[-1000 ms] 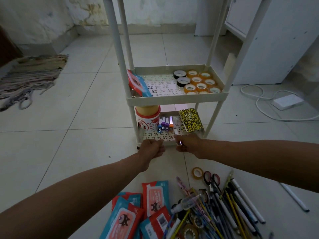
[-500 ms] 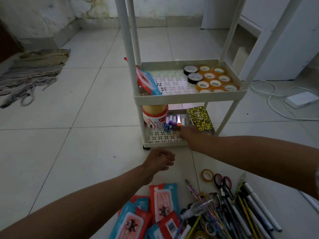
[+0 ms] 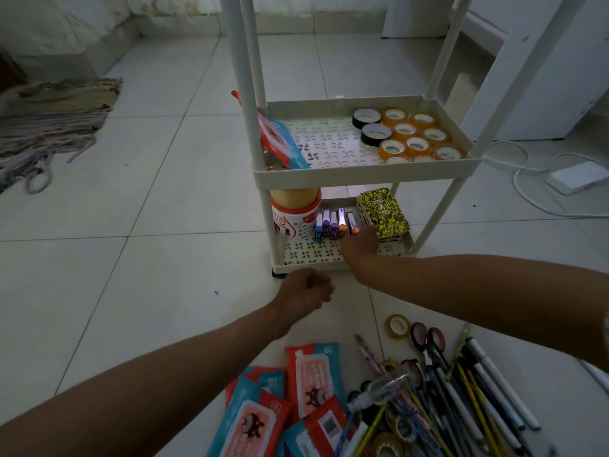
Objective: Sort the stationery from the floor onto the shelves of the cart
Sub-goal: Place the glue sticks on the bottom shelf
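Frayed cloth (image 3: 49,120) lies on the tiles at far left. Next we find our left hand (image 3: 304,293), fingers curled and holding nothing, above the floor just before the cart (image 3: 362,171). On the bottom shelf (image 3: 309,255) stand a tub (image 3: 295,214) and a row of staplers (image 3: 334,222); our right hand (image 3: 361,245) reaches in beside them, fingers hidden, so we cannot tell their state. Tape rolls (image 3: 407,135) fill the middle shelf at right. Wipe packs (image 3: 296,400) and pens (image 3: 461,394) remain on the floor nearest us.
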### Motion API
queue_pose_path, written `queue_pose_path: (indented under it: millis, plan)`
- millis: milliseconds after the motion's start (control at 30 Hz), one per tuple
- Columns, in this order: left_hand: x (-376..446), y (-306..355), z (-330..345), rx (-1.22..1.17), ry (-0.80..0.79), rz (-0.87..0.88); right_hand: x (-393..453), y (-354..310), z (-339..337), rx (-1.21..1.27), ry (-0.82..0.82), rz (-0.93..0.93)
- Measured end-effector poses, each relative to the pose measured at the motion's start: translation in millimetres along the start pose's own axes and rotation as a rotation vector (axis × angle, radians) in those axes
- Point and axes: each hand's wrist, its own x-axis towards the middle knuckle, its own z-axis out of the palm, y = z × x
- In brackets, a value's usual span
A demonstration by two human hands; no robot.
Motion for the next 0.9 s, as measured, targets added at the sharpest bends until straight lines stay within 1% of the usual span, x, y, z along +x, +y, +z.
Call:
queue_pose_path:
  millis: [133, 200, 300, 433, 567, 633, 767, 833, 900]
  plan:
    - [28, 15, -4, 0.191, 0.212, 0.157, -1, 5, -3, 0.039, -0.045, -0.039]
    - [43, 19, -3, 0.22, 0.269, 0.17, 1, 6, -7, 0.081, -0.104, -0.057]
    - [57, 21, 3, 0.272, 0.266, 0.148, 3, 8, -13, 0.157, -0.153, -0.045]
    - [74, 17, 15, 0.267, 0.265, 0.211, 5, 13, -20, 0.155, -0.159, -0.057]
    - [92, 16, 29, 0.245, 0.305, 0.226, 9, 12, -16, 0.056, -0.167, -0.086]
    - [100, 20, 33, 0.309, 0.282, 0.19, 16, 11, -14, -0.046, -0.228, -0.124]
    - [114, 17, 33, 0.435, 0.242, 0.177, 20, -1, -24, -0.237, -0.353, -0.252]
    - [118, 13, 31, 0.493, 0.231, 0.199, 23, -4, -27, -0.274, -0.367, -0.288]
    - [120, 12, 30, 0.575, 0.184, 0.234, 24, -4, -27, -0.3, -0.348, -0.307]
